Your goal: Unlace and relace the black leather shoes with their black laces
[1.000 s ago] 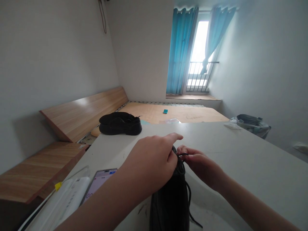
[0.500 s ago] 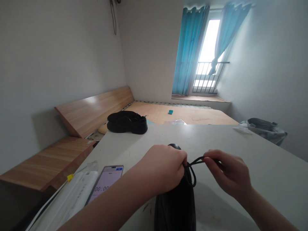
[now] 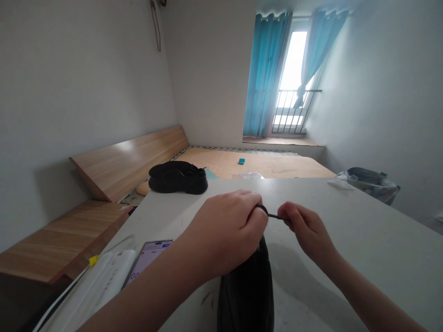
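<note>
In the head view, the only one here, a black shoe (image 3: 246, 295) is on the white table (image 3: 353, 253), right in front of the person; its near end runs out of the bottom of the picture, and much of its upper is hidden under the left hand (image 3: 230, 228). That hand is curled over the shoe, thumb and forefinger pinching a dark shoelace (image 3: 276, 216) that bends round beside the fingers. The right hand (image 3: 308, 228) grips the same lace further out, to the right, in folded fingers; the short stretch between the hands looks taut and nearly straight. Whether the left palm also presses on the shoe, I cannot tell.

The lace looks thin, round and limp — light, not fragile, but apt to slip, so a fingertip pinch close to where it bends should serve best. The shoe looks smooth and faintly shiny, probably firm in its walls and light enough to be dragged by a pull on the lace. The sides of its upper seem the place to steady it.

The other black shoe (image 3: 178, 179) rests at the far left of the table, well apart, and a phone (image 3: 152, 258) lies left of the left forearm.
</note>
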The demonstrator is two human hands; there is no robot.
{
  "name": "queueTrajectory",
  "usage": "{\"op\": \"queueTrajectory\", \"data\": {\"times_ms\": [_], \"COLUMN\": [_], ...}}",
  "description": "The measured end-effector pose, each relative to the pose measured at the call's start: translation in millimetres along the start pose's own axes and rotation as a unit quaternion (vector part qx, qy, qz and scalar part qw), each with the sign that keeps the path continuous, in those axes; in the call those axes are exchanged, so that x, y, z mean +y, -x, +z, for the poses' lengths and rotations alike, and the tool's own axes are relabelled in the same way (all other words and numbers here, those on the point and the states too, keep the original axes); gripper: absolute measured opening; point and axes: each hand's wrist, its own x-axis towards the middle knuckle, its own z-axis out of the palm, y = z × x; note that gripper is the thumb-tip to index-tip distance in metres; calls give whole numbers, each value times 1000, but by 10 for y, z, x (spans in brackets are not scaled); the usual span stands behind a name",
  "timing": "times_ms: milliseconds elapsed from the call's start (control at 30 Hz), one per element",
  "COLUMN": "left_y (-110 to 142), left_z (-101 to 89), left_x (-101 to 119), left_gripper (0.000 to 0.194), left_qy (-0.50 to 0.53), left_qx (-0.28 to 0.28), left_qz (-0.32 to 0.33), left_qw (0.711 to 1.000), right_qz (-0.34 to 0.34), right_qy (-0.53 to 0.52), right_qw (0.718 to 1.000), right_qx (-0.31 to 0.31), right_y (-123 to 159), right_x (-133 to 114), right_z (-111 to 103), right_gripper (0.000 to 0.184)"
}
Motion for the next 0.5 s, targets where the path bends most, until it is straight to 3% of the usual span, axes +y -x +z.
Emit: {"op": "queueTrajectory", "data": {"times_ms": [133,300,367,500], "left_y": [35,85,89,90], "left_z": [-51,-148,-175,-162], "left_x": [44,138,147,107], "left_gripper": [32,36,30,9], "left_qy": [156,361,361,248], "left_qx": [81,123,135,127], "left_qz": [31,20,3,-37], "left_qw": [984,924,923,960], "right_qz": [30,15,13,19], "right_qy": [-35,-42,-61,-116], "right_qw": [993,986,983,977], "right_qx": [-108,-162,-171,-180], "right_y": [3,34,20,-12], "right_x": [81,80,105,183], "right_z": [161,239,234,251], "right_gripper": [38,26,28,33]}}
